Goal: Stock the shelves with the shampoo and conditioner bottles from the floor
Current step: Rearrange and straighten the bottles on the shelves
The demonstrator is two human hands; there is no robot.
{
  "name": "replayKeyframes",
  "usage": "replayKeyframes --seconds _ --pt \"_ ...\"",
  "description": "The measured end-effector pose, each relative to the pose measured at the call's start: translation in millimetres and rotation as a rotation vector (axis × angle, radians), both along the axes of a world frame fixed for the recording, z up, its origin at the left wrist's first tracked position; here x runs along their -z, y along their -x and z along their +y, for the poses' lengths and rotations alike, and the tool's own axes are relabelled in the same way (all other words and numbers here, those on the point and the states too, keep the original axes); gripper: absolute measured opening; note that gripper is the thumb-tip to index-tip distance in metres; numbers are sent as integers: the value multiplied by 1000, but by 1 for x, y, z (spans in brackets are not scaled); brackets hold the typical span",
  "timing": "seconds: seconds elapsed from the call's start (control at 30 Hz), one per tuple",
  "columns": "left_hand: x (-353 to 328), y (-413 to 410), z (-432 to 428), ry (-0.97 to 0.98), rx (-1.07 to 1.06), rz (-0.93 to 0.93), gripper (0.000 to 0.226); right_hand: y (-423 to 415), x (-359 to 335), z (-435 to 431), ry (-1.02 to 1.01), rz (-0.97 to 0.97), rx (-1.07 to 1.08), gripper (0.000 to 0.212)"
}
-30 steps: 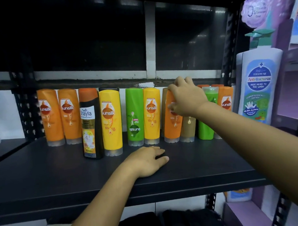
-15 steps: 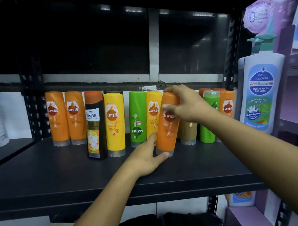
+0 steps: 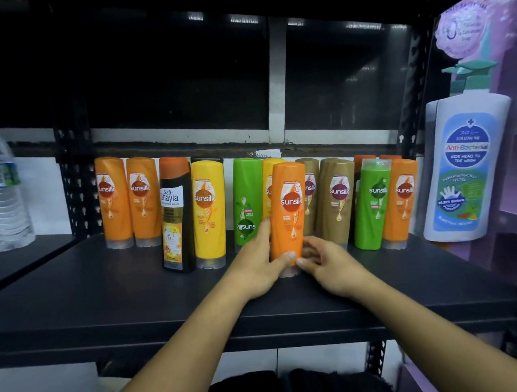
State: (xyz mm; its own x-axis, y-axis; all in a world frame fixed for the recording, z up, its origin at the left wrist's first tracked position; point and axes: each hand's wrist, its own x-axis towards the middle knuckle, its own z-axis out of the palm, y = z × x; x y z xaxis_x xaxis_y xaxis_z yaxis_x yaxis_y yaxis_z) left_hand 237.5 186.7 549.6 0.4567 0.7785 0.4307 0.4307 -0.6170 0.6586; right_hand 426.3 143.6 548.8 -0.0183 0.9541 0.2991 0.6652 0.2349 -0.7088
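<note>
Head view.
- Shelf (image 3: pixel 107 291): dark and flat, seen from the near edge.
- Orange bottle (image 3: pixel 289 215): upright, clear cap down on the shelf, "sunsilk" label facing near. It stands at mid-shelf, just in front of the row (image 3: pixel 247 202) of bottles along the far edge, and partly covers a yellow bottle (image 3: pixel 269 177) and a brown bottle (image 3: pixel 310 187) behind it.
- Left hand (image 3: pixel 259 270): grasping the orange bottle low on its left side, thumb across the front, fingers round the back.
- Right hand (image 3: pixel 328 267): grasping the same bottle low on its right side, thumb tip on the front beside the left thumb, fingers curled behind.
- Row, left to right: two orange, a black bottle (image 3: pixel 176 214) and a yellow set slightly nearer, a green with its label upside down, yellow, two brown, green, orange. All upright.
- Water bottle (image 3: pixel 2 189): far left, on the neighbouring shelf.
- Pump bottle (image 3: pixel 469 169): white and large, far right, beside the row's end.
</note>
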Motion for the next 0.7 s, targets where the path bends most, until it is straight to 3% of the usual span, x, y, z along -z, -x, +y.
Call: replayKeyframes --seconds 0.17,0.37,0.6,0.7 --pt "-6 14 -10 -12 -82 -97 78 18 -6 -7 -63 -144 -63 32" --pt "-3 102 -26 -10 -164 -158 69 86 -4 -12 -177 -399 -206 20" --pt "-14 213 -20 32 -308 -73 85 187 -6 6 -157 -516 -402 40" --pt "-17 249 -9 44 -418 -63 81 223 -9 16 -125 -601 -422 50"
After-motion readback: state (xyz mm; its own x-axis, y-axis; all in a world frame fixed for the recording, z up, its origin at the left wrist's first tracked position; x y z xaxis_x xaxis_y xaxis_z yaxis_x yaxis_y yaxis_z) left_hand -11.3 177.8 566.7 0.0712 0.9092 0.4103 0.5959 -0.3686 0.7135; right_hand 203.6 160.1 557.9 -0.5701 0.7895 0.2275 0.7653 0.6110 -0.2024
